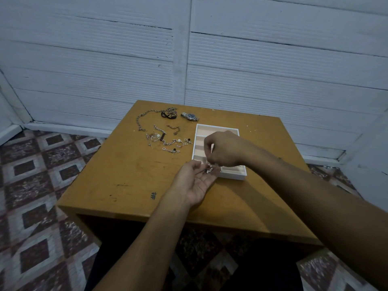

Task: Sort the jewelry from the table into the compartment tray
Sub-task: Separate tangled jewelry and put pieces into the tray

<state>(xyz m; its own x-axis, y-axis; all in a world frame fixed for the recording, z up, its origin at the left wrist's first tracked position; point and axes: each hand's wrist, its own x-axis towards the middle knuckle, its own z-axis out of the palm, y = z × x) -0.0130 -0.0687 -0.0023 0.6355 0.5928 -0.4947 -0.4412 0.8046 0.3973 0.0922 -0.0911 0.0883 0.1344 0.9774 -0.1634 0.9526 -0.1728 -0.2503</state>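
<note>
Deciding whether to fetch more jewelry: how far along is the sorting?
Early. Done: the visible compartments of the tray look empty, though the right hand hides some. In hand: the left hand, palm up, carries small pieces, and the right hand pinches at them by the tray's near corner. Left: the watch, the long chain and a scatter of smaller jewelry lie on the table.

Tangled silver jewelry (168,142) lies left of the white compartment tray (233,176).
</note>
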